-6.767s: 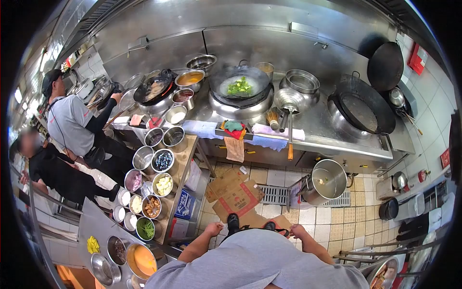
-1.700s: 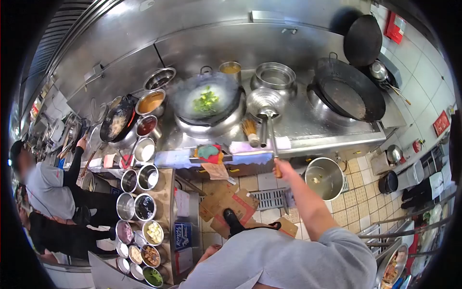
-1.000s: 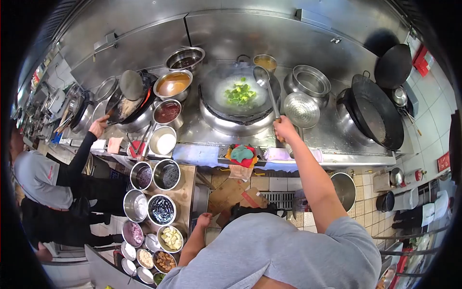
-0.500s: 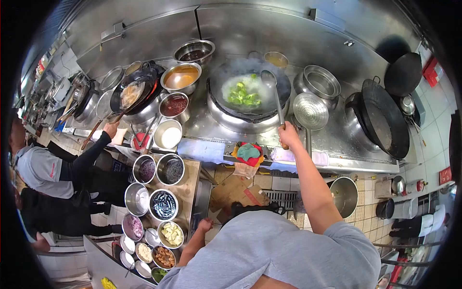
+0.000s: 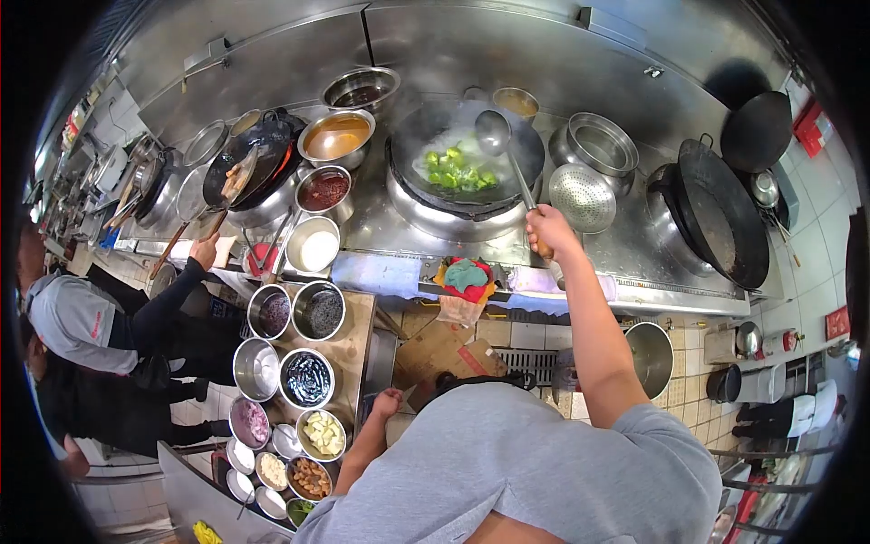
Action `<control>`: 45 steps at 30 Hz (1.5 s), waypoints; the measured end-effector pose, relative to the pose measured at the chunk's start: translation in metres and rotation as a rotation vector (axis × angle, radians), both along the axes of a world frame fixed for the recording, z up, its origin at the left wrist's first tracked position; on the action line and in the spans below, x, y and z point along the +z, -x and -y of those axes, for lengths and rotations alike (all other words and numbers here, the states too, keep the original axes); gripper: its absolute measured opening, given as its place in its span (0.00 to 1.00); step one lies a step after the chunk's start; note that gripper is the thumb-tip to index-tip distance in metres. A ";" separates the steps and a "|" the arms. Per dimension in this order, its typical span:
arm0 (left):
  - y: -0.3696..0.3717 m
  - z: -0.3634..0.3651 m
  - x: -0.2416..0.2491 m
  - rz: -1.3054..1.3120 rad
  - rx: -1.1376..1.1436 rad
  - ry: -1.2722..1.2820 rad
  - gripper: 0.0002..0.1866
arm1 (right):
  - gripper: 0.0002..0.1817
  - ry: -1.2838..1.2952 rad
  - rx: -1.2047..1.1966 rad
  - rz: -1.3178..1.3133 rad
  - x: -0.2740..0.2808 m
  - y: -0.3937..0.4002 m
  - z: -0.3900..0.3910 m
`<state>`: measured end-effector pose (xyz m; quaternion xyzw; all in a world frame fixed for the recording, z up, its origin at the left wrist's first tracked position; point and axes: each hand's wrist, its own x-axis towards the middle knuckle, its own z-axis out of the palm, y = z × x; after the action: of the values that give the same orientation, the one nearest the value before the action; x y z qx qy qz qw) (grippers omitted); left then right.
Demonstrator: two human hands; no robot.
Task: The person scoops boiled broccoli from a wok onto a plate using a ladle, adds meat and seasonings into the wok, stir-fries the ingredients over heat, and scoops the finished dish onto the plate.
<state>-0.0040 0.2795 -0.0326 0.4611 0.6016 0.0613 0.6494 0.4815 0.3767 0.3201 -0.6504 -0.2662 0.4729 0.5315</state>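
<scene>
Ladle (image 5: 507, 159), long-handled, is held at its handle end by the right hand (image 5: 546, 231), fingers wrapped fully around it; its bowl hovers over the steaming wok (image 5: 467, 159) of green vegetables (image 5: 458, 170). Left hand (image 5: 387, 402) hangs loosely curled and empty beside the desk (image 5: 353, 335) of ingredient bowls.

Steel cooking range w/ bowls of orange sauce (image 5: 337, 136) and red sauce (image 5: 323, 190); perforated strainer (image 5: 583, 196) at centre-right; empty black wok (image 5: 716, 213) far right. Side table (image 5: 358, 317) below holds ingredient bowls. Co-worker's hand (image 5: 205, 250) at left grips another wok's (image 5: 243, 168) handle. Cardboard (image 5: 444, 349) on tiled floor.
</scene>
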 end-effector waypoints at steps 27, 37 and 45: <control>0.003 0.012 0.006 -0.012 -0.037 0.059 0.12 | 0.28 0.311 0.428 1.430 0.016 -0.015 0.043; 0.030 -0.012 -0.081 -0.219 -0.230 -0.106 0.15 | 0.26 0.218 0.246 1.163 0.164 -0.012 0.177; -0.012 -0.022 0.005 -0.148 -0.251 -0.086 0.13 | 0.25 0.265 0.320 1.253 0.087 -0.034 0.137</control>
<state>0.0079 0.3014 -0.0276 0.5633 0.5823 -0.0292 0.5854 0.5152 0.2393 0.4068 -0.8148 -0.5582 0.1067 0.1147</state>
